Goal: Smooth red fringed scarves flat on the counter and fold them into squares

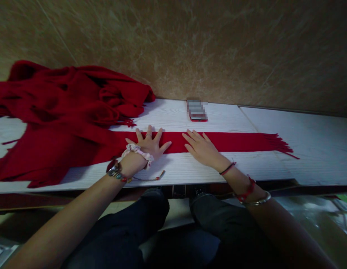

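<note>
A long red scarf (240, 142) lies folded into a narrow strip across the white table (302, 149), its fringed end at the right. My left hand (148, 144) rests flat on the strip with fingers spread. My right hand (201, 147) lies flat beside it, fingers stretched out on the scarf's near edge. Both hands hold nothing. At the left the scarf widens into a bunched red heap (69, 101).
A phone in a red case (197, 110) lies on the table just beyond my hands, near the marbled wall (218, 48). My knees in dark trousers (162, 224) are under the table's front edge. Bracelets and a scrunchie sit on my wrists.
</note>
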Motion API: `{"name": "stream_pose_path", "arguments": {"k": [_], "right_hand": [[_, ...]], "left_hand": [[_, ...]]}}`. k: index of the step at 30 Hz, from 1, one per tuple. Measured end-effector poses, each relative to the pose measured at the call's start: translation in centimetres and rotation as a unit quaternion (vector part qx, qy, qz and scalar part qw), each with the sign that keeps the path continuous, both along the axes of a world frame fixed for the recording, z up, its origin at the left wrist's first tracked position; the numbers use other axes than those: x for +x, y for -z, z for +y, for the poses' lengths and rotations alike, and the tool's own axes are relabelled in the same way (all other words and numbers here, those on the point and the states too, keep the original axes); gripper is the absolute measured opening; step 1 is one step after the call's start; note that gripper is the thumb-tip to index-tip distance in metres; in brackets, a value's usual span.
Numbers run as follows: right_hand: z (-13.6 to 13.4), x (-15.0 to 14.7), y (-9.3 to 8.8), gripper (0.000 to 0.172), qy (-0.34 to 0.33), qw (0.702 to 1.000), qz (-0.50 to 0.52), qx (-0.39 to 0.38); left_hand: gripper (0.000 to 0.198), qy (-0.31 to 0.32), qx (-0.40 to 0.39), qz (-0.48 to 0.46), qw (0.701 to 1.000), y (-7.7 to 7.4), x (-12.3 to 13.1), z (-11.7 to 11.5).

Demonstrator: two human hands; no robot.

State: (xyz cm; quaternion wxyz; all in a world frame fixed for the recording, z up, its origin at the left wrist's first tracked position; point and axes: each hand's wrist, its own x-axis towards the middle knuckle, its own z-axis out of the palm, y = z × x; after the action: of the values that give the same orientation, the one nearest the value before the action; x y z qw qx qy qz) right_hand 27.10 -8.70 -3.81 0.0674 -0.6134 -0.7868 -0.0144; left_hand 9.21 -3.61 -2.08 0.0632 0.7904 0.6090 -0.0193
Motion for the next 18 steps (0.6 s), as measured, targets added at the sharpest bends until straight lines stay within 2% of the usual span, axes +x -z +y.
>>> {"name": "stream_pose_path", "arguments": {"k": [3, 7, 9, 11, 14, 18], "right_hand": [[-0.2, 0.5, 0.0, 0.048, 0.005, 1.000, -0.002, -0.006], [-0.2, 0.7, -0.2, 0.048, 0.004, 1.000, -0.006, -0.013], [-0.1, 0.5, -0.2, 0.048, 0.001, 1.000, -0.006, -0.019], [-0.1, 0.3, -0.3, 0.049, 0.001, 1.000, -0.003, -0.022], [-0.2, 0.3, -0.4, 0.049, 0.002, 1.000, 0.003, -0.024], [-0.7, 1.5, -0.5, 0.047, 0.012, 0.999, 0.003, -0.029]], "left_hand": [[0.069, -0.028, -0.015, 0.006, 0.999, -0.2, -0.5, 0.2], [0.068, -0.027, 0.002, 0.006, 1.000, 0.1, -0.6, -0.1], [0.064, 0.000, 0.028, 0.015, 0.999, 0.4, -0.4, -0.3], [0.057, 0.068, 0.052, 0.018, 0.996, 0.6, 0.0, -0.4], [0.050, 0.151, 0.018, 0.020, 0.988, 0.5, 0.7, -0.4], [0.049, 0.133, -0.026, 0.028, 0.990, 0.2, 0.8, -0.2]]}}
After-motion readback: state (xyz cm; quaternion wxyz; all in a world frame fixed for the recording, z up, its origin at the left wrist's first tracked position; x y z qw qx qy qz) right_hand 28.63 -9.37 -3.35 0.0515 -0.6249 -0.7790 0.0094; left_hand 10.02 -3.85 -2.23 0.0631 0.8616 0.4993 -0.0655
